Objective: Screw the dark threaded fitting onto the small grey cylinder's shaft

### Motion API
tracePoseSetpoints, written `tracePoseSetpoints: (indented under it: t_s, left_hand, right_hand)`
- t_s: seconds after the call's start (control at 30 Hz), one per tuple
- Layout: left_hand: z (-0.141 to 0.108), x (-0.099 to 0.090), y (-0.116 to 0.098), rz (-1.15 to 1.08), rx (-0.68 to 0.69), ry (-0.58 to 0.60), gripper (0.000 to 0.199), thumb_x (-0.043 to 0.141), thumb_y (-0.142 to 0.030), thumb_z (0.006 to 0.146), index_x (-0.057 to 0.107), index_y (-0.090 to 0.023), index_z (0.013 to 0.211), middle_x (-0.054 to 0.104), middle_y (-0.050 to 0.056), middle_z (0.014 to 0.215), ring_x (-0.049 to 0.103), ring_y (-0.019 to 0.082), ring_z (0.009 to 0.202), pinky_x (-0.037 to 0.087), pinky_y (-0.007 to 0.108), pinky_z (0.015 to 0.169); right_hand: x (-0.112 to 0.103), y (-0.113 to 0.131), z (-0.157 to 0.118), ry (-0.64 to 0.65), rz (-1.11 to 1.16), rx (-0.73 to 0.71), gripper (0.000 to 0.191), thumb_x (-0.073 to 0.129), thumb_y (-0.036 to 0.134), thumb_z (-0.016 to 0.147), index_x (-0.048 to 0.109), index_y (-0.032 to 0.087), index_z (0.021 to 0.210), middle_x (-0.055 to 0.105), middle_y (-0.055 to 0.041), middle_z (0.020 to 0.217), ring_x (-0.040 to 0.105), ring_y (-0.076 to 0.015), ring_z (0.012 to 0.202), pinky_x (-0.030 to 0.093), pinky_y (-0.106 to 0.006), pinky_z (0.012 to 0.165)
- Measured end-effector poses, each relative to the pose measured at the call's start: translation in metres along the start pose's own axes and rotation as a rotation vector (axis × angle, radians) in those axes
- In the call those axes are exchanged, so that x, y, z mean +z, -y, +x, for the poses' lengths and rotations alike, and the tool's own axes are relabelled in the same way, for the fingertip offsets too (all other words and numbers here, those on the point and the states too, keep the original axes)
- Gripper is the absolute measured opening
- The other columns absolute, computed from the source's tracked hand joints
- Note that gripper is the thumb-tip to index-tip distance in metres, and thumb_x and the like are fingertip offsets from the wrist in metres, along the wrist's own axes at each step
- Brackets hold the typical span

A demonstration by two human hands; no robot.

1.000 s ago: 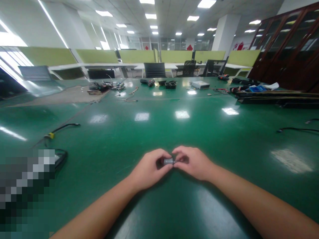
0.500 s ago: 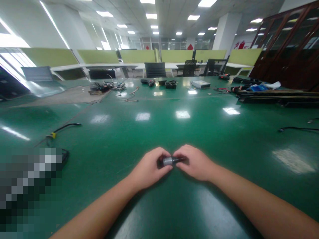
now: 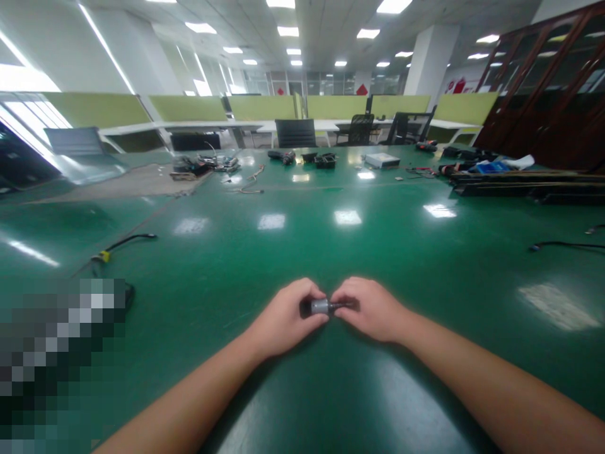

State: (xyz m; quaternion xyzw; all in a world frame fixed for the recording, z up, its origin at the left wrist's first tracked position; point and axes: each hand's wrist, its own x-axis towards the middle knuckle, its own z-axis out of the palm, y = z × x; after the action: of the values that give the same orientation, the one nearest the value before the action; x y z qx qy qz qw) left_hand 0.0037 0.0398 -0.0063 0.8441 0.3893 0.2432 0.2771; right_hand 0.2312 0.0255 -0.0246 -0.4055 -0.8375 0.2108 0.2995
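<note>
Low over the green table (image 3: 302, 252), a small dark bottle (image 3: 320, 306) with a grey label lies sideways between my two hands. My left hand (image 3: 288, 318) is closed around its wide body, thumb below and fingers above. On the narrow dark end at the right, my right hand (image 3: 371, 309) pinches with thumb and fingers. The fingertips of the two hands are a small gap apart. My left palm hides the bottle's base, and the right fingers partly cover its narrow tip.
A pixelated dark object (image 3: 61, 340) lies at the left, near a black cable (image 3: 127, 241) with a yellow piece. Another black cable (image 3: 567, 244) lies at the right. Electronic parts (image 3: 205, 165), a grey metal box (image 3: 380, 161) and long black bars (image 3: 520, 184) lie along the far side.
My right hand has shifted very slightly right, away from my left hand. The bottle stays between them, its narrow end within the right fingers. The view has moved slightly.
</note>
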Motion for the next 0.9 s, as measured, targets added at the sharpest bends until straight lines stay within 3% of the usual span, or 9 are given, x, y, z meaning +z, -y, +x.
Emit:
tracePoseSetpoints:
  t_s: [0.9]
  left_hand:
    - [0.0,-0.0017,-0.0014,0.013,-0.001,0.013,0.018,0.074,-0.025,0.08,0.062,-0.019,0.093,0.066,0.003,0.094,0.061,0.02,0.087,0.047,0.031,0.078]
  right_hand:
    - [-0.004,-0.0018,-0.0028,0.006,0.004,0.022,0.009,0.072,0.017,0.084,0.068,0.019,0.091,0.066,-0.0011,0.083,0.057,-0.0163,0.079,0.042,-0.028,0.071]
